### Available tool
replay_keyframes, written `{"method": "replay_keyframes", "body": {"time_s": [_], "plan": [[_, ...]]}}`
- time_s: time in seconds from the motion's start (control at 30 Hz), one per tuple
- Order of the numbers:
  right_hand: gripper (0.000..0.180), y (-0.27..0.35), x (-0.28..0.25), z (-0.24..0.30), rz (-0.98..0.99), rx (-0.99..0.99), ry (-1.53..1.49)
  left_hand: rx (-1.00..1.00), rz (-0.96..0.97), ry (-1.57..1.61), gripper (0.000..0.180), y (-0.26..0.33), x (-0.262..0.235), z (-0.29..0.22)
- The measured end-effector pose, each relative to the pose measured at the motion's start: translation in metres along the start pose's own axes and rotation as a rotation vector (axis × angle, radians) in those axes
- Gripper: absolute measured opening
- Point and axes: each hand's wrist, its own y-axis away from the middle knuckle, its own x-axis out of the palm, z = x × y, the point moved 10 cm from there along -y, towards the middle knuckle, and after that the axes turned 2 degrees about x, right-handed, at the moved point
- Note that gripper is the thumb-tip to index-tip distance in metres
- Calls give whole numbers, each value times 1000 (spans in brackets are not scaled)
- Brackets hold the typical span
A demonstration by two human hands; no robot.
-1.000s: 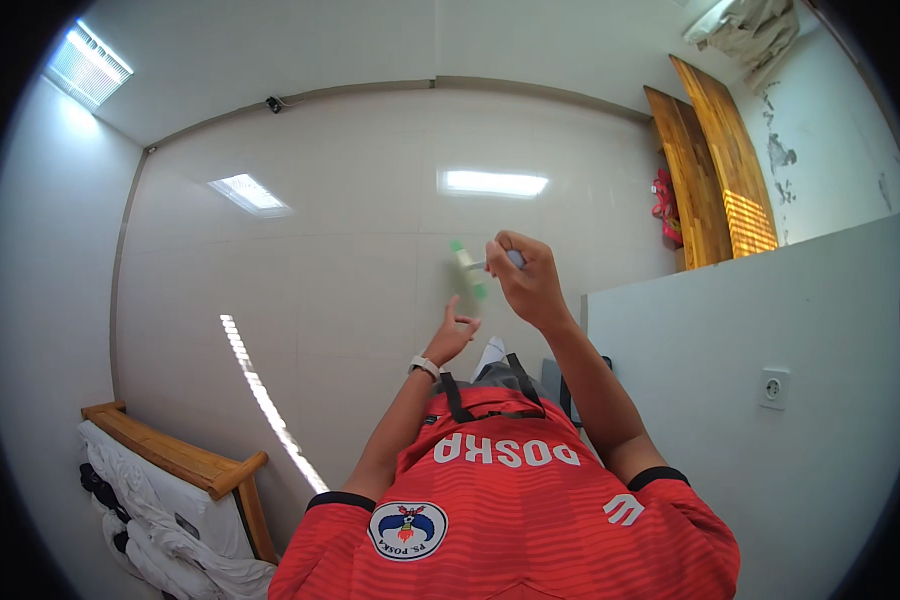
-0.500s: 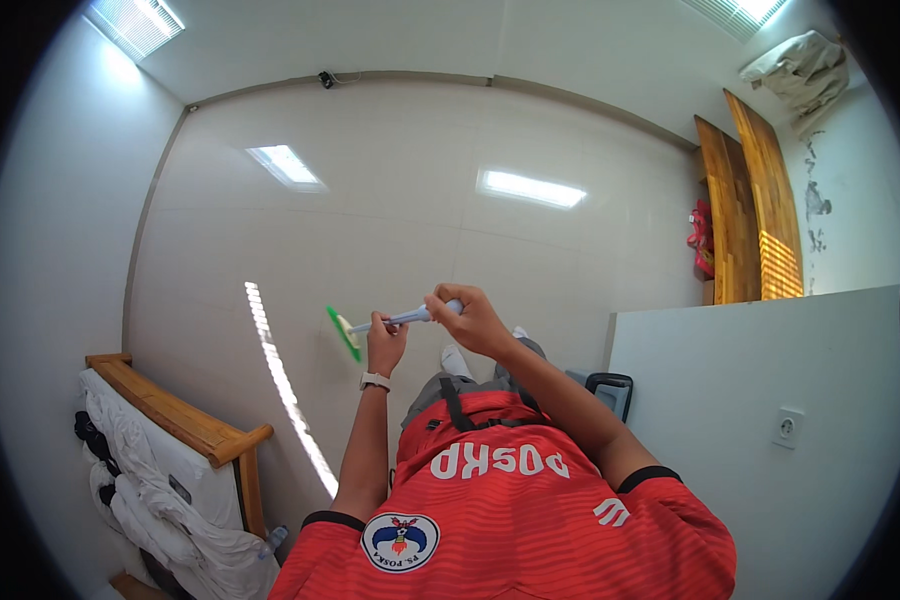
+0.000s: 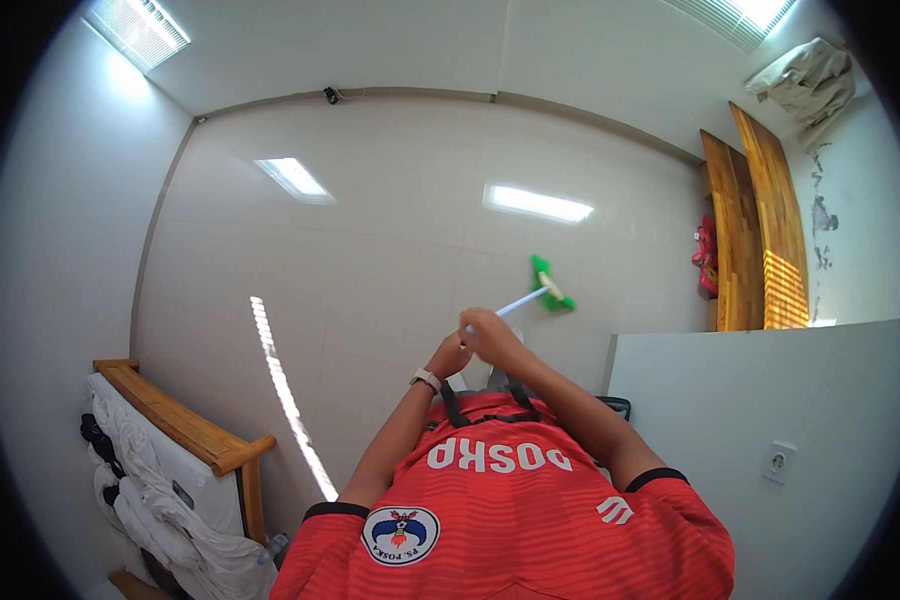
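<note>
A mop with a light blue handle reaches forward and to the right from my hands. Its green head meets the floor ahead, slightly blurred. My right hand is wrapped round the handle. Close against it, a bit lower and to the left, my left hand is closed on the near end of the same handle, its fingers partly hidden. A pale watch circles my left wrist.
Glossy pale floor tiles spread ahead. A wooden bed frame with rumpled white cloth stands at lower left. Wooden boards and red items are at right, beyond a white partition. A small black object lies by the far wall.
The mop head has swung from the left across to the right. Both hands have drawn together, the left one moving right along with the handle, and the view has shifted slightly.
</note>
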Motion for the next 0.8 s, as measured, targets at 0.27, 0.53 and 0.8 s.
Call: {"method": "replay_keyframes", "body": {"time_s": [0.27, 0.53, 0.8], "plan": [[17, -12, -83, -117, -188, 54, 135, -308, 141, 245, 44, -53, 47, -24], [24, -40, -217, 35, -399, 61, -40, 45, -40, 280, 65, -125, 65, -61], [29, -70, -200, 32, -360, 92, -349, -163, -469, 111, 58, -138, -66, -37]]}}
